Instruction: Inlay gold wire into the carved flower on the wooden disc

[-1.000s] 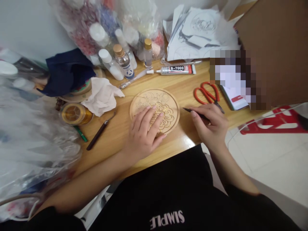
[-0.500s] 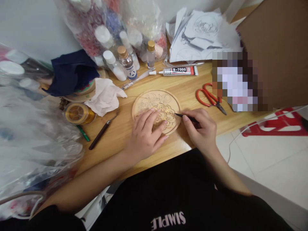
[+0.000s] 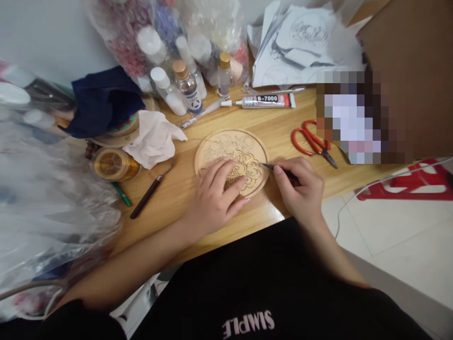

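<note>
A round wooden plaque (image 3: 221,140) with a drawn and gold-lined flower pattern lies on the wooden table. My left hand (image 3: 216,196) rests on its lower left part, fingers apart, covering some of the pattern. From the right, my right hand (image 3: 300,184) pinches a thin dark pointed tool (image 3: 269,166), its tip over the plaque's right side. A fine wire or thread (image 3: 198,140) runs from the plaque's upper part towards a crumpled tissue (image 3: 155,139).
Red-handled scissors (image 3: 313,139) and a B-7000 glue tube (image 3: 267,100) lie beyond my hands. To the left are a gold wire spool (image 3: 115,164) and a dark-handled hook tool (image 3: 146,196). Bottles (image 3: 187,87) and papers (image 3: 297,42) stand behind; a cardboard box (image 3: 410,80) is right.
The view has shifted slightly. My right hand and its tool have drawn a little to the right, the tip now nearer the plaque's right edge. My left hand stays in place on the plaque.
</note>
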A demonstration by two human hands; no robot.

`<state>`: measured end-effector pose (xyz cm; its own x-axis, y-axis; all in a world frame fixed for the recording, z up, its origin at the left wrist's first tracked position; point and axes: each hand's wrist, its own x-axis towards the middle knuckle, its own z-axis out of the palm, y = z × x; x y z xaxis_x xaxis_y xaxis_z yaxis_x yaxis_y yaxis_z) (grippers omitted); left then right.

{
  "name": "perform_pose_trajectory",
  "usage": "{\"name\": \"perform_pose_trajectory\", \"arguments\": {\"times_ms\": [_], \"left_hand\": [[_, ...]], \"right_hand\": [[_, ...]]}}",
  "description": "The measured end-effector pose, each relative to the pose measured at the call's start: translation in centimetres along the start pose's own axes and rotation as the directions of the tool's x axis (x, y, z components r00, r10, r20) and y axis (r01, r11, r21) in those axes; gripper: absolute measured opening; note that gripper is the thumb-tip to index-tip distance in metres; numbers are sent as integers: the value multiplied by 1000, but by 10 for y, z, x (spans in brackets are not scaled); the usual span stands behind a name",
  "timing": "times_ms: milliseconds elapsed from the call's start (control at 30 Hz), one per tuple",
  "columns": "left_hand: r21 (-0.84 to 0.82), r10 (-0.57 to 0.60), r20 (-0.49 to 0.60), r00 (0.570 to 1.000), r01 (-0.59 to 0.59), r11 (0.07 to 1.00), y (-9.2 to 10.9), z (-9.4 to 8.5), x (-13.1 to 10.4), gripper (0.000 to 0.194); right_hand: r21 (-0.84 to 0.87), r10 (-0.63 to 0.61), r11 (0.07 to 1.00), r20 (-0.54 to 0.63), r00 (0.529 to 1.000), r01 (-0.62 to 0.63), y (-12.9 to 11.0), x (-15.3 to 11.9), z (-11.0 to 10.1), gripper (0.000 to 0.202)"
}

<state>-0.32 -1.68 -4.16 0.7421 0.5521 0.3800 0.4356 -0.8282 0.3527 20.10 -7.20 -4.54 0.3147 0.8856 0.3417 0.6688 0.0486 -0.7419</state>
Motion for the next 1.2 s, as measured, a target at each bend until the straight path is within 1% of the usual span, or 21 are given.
{"name": "perform_pose_trajectory", "arguments": {"times_ms": [100, 233, 333, 467, 533, 767, 900, 1033, 1200], "left_hand": [[-7, 5, -4, 1000, -5, 1000, -1, 0, 0, 39], [15, 3, 13, 1000, -4, 1000, 0, 1, 0, 35], [59, -1, 25, 1000, 0, 998, 2, 0, 0, 35], [144, 30, 42, 999, -35, 989, 5, -2, 2, 39], [159, 38, 49, 998, -46, 986, 5, -3, 2, 39], [22, -10, 37, 999, 9, 1000, 2, 2, 0, 36], [34, -2, 44, 999, 0, 999, 1, 2, 0, 38], [31, 15, 19, 1000, -16, 999, 0, 1, 0, 40], [3, 7, 29, 1000, -7, 1000, 0, 2, 0, 33]], "right_hand": [[5, 1, 1000, -3, 1000, -1, 0, 0, 0, 10], [5, 19, 1000, -2, 1000, -19, 0, 1, 0, 11], [8, 28, 1000, -15, 1000, -28, 0, 1, 0, 11], [0, 34, 999, -19, 999, -34, 0, 1, 0, 11], [-6, 41, 999, -14, 999, -41, 0, 1, 0, 11], [-21, 47, 999, -11, 999, -47, -1, 1, 0, 12], [-7, 46, 999, -2, 999, -46, 0, 1, 0, 12], [0, 45, 999, 3, 999, -45, 0, 1, 0, 11], [-1, 40, 999, 1, 999, -40, 1, 1, 0, 11]]}}
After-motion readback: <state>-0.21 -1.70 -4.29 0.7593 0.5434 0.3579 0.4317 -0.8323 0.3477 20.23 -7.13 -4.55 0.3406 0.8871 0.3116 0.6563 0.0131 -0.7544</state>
